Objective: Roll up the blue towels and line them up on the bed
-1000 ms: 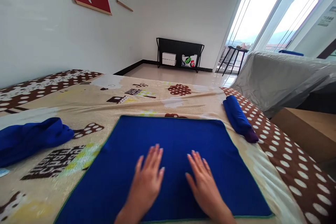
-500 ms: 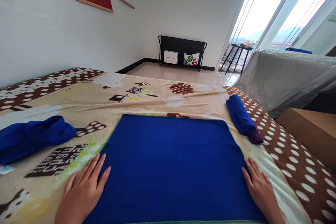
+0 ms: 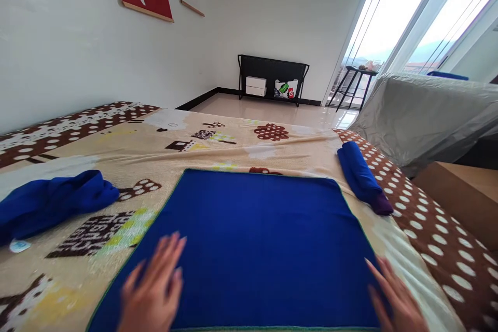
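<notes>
A blue cloth [image 3: 264, 249] with a thin green edge lies spread flat on the patterned blanket [image 3: 307, 148]. My left hand [image 3: 153, 285] is over the cloth's left part, fingers stretched out and a little blurred; whether it touches the fabric I cannot tell. Along the right edge of the cloth is my right hand [image 3: 399, 295], fingers extended, holding nothing. To the left lies a crumpled blue cloth [image 3: 58, 197] with a small white tag [image 3: 19, 246]. A rolled blue cloth [image 3: 360, 174], purple at its near end, rests beyond the right hand.
Brown polka-dot borders [image 3: 431, 223] run along the blanket's sides. A cardboard box [image 3: 462, 192] and a plastic-covered piece of furniture [image 3: 428, 114] stand to the right. Farther off are a black rack [image 3: 272, 72] and a dark stool [image 3: 354, 83] near the glass doors.
My left hand has moved right, from the cloth's left edge to over its surface. My right hand has shifted slightly toward me. The view has turned a little.
</notes>
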Demonstrator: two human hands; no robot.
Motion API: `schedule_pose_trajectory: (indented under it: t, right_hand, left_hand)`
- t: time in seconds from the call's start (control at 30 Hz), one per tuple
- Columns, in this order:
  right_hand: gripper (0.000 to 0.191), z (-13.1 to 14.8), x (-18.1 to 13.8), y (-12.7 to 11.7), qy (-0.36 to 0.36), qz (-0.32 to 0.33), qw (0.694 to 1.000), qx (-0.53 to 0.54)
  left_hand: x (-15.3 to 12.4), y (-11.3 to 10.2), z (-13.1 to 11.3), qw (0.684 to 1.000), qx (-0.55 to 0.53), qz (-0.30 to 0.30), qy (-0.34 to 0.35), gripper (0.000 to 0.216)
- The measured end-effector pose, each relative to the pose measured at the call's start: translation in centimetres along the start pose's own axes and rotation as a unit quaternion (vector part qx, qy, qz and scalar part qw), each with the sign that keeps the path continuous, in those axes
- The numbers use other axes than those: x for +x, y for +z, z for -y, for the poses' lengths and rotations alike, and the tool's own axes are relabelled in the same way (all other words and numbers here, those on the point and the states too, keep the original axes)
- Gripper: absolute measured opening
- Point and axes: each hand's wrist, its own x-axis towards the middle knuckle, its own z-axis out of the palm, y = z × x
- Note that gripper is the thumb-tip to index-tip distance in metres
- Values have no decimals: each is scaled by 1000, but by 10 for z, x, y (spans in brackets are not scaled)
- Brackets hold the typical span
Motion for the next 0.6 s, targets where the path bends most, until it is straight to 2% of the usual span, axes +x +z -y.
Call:
schedule_pose_trajectory:
  t: [0.03,0.1,0.13,0.2,0.23,0.27,0.33,0.4,0.5,0.57,0.6]
  right_hand:
    - [60,34,31,0,-16,34,999,31]
    - [55,102,93,9,-86,129,983,93]
    - [55,131,122,19,-122,176,970,113]
    - [53,165,168,45,-144,194,963,118]
    - [53,169,184,58,-142,198,963,115]
    - [52,164,195,69,-133,197,965,108]
    - [52,131,207,82,-102,196,971,90]
    - [54,80,207,81,-50,186,979,64]
    - [59,8,201,69,30,166,985,29]
    - [59,-13,199,66,58,158,986,15]
    - [59,-13,201,68,68,151,986,9]
  left_hand:
    - [23,1,-39,998,-16,13,56,65]
    - [71,12,-114,982,-47,97,156,60]
    - [92,22,-144,970,-56,143,188,60]
    - [126,48,-178,963,-57,170,203,59]
    - [140,60,-181,963,-52,177,197,57]
    - [152,70,-175,966,-45,176,183,56]
    - [172,82,-137,975,-25,171,139,55]
    - [187,79,-79,985,3,156,76,56]
    - [203,63,6,990,44,136,-20,59]
    - [208,56,35,988,62,128,-56,60]
    - [210,56,38,988,69,123,-68,60]
